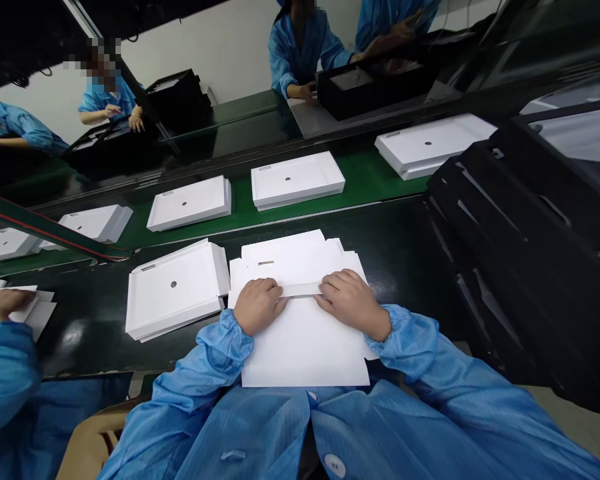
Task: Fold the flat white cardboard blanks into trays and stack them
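Directly in front of me a flat white cardboard blank [305,347] with notched edges and a small slot lies on the dark bench, its near edge against my blue coat. Across its middle runs a narrow raised strip [301,290], bent up like a fold. My left hand [258,304] is closed on the left end of this strip, fingers curled over it and thumb on the near side. The right end is pinched the same way by my right hand [351,301]. Left of the blank sits a stack of shallow white cardboard trays [177,287] with a round hole.
Beyond the bench, several white trays [298,177] lie along a green conveyor belt [240,210]. Black folded boxes [535,247] are piled at my right. A co-worker's hand [0,305] touches white card at far left. Other people in blue work across the line.
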{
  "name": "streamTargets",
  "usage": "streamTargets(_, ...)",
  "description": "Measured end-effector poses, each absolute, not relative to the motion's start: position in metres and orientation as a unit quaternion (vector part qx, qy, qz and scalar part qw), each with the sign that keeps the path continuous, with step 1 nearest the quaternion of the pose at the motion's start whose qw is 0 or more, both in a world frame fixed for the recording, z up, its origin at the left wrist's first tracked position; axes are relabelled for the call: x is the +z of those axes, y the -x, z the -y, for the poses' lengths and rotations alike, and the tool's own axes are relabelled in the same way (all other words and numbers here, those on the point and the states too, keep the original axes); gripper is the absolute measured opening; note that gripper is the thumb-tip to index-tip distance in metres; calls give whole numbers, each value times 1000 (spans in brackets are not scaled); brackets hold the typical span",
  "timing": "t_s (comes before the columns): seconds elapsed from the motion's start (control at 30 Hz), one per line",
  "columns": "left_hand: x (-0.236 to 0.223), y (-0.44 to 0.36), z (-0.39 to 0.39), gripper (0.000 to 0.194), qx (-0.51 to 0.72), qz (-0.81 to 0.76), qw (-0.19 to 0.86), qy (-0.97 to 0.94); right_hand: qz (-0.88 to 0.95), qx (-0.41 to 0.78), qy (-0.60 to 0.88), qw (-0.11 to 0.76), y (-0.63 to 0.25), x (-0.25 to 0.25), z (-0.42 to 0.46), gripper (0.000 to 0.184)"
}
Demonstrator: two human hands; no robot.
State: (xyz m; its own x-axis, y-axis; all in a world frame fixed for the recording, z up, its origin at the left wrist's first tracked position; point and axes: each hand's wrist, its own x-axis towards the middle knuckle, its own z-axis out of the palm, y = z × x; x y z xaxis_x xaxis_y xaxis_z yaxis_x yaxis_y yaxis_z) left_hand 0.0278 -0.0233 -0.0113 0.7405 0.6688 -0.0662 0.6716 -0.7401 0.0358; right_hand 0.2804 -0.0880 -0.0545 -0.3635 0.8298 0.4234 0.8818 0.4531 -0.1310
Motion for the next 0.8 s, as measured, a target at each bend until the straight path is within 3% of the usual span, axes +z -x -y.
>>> streamTargets(0.8,-11,-29,30,34,-62,-353,40,-933,805,-35,536,251,-277,-65,109,27)
